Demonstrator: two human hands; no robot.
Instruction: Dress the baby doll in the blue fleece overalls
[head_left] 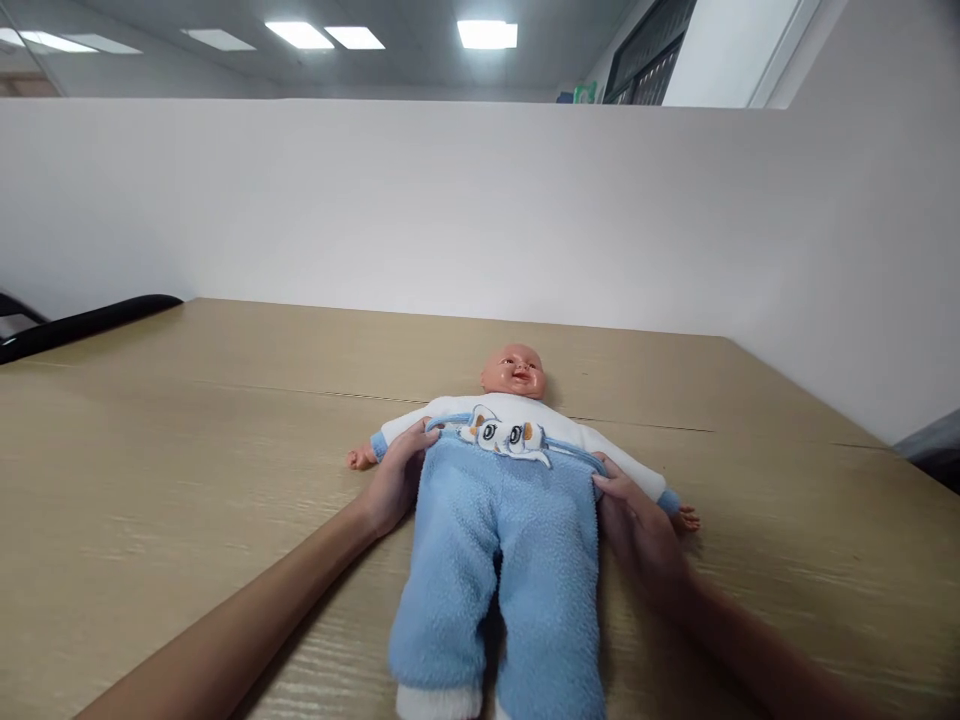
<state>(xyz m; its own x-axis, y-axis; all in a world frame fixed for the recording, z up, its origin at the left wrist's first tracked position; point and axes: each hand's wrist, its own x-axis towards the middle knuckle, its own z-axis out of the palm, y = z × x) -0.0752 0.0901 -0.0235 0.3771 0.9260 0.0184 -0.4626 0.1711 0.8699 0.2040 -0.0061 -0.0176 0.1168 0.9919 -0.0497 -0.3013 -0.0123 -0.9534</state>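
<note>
A baby doll (514, 372) lies on its back on the table, head away from me and arms spread to both sides. Its outfit (502, 500) has a white upper part and fluffy blue trouser legs. An animal face with big eyes is stitched across the middle, with blue trim on either side. My left hand (401, 472) pinches the outfit's left edge at the waist, thumb on top. At the opposite side of the waist, my right hand (636, 515) grips the fabric near the trim. Fingers of both hands are partly hidden under the cloth.
The wooden table (187, 480) has a seam running across it. A white partition (450, 210) rises behind its far edge. At the far left is a black curved object (90, 325); a grey item (934, 440) shows at the right edge.
</note>
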